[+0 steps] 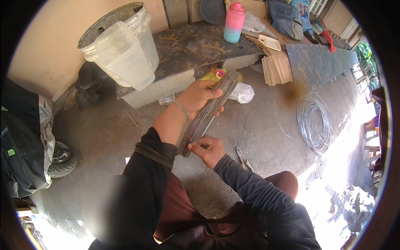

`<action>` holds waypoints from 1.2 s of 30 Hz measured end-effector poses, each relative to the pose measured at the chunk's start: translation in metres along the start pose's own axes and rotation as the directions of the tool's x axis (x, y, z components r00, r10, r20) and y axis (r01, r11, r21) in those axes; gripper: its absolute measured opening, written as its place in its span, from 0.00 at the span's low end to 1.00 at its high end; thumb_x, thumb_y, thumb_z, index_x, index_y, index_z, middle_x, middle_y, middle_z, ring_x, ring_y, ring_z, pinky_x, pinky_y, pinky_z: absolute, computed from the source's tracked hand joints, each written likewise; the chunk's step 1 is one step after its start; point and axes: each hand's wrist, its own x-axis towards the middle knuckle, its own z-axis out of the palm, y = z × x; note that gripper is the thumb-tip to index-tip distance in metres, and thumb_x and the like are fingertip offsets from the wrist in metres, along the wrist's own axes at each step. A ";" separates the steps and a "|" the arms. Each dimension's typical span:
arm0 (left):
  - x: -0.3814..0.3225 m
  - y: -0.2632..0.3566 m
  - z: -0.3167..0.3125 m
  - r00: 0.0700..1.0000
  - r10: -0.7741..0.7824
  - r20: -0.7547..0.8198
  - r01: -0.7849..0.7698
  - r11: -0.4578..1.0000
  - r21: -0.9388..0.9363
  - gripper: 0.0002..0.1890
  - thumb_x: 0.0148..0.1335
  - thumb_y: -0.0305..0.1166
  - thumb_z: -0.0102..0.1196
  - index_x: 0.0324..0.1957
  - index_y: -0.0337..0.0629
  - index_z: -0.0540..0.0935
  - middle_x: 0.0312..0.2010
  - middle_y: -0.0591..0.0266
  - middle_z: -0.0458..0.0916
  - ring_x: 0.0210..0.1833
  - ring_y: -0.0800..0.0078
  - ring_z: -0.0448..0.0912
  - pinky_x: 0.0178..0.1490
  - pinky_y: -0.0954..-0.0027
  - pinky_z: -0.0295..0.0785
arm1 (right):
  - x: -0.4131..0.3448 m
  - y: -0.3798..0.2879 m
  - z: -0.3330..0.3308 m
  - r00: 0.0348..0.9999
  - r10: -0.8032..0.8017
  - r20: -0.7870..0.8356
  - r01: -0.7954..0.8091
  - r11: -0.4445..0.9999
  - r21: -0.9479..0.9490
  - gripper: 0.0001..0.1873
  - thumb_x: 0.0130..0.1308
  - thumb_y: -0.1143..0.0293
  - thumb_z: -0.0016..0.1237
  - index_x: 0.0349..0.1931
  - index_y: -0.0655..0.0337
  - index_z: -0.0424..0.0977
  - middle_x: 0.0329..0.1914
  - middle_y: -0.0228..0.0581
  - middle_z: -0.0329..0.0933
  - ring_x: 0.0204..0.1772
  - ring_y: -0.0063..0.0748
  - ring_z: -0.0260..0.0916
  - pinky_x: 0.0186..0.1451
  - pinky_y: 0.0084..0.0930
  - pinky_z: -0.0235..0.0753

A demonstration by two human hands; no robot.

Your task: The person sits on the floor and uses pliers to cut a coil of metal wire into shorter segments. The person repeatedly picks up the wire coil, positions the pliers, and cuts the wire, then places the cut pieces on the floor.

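Observation:
A long bundle of thin metal wires (210, 114) is held at a slant in front of me, bound near both ends with wire. My left hand (200, 97) grips its upper half, with the thumb on top and fingertips showing at the far side. My right hand (210, 150) is at the lower end, its thumb and index finger pinching at the binding wire. A pair of pliers (243, 161) lies on the ground to the right, beside my right forearm. Further right lies a loose coil of shiny wire (313, 125).
A low board-topped platform (187, 47) bears a bucket with a translucent plastic container (122, 53) and a pink and blue bottle (234, 23). Plastic bags (242, 93) lie at its foot. Folded cardboard (277, 70) hangs at the right. A covered wheeled vehicle (25, 137) stands left.

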 end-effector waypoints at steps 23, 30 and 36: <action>0.002 0.005 -0.011 0.993 0.067 -0.096 -0.074 0.995 -0.068 0.17 0.69 0.32 0.59 0.53 0.29 0.78 0.35 0.51 0.82 0.31 0.65 0.85 0.30 0.66 0.84 | 0.002 0.018 0.002 0.997 0.058 0.050 -0.067 0.975 0.211 0.11 0.64 0.70 0.62 0.40 0.71 0.82 0.33 0.40 0.79 0.36 0.26 0.74 0.42 0.25 0.73; 0.003 0.005 -0.005 0.992 0.056 -0.111 -0.062 0.997 -0.049 0.18 0.69 0.33 0.59 0.54 0.29 0.78 0.35 0.52 0.82 0.31 0.66 0.85 0.29 0.67 0.83 | -0.002 0.012 0.004 0.997 0.080 -0.006 -0.078 0.984 0.161 0.11 0.63 0.69 0.62 0.38 0.71 0.82 0.31 0.39 0.79 0.34 0.25 0.74 0.41 0.25 0.75; 0.006 0.003 -0.004 0.994 0.060 -0.092 -0.065 0.997 -0.048 0.20 0.69 0.33 0.58 0.57 0.29 0.77 0.35 0.53 0.81 0.30 0.66 0.85 0.30 0.67 0.83 | -0.002 0.011 0.003 0.995 0.101 -0.023 -0.097 0.985 0.146 0.13 0.63 0.66 0.60 0.37 0.70 0.83 0.32 0.40 0.80 0.34 0.25 0.76 0.41 0.26 0.75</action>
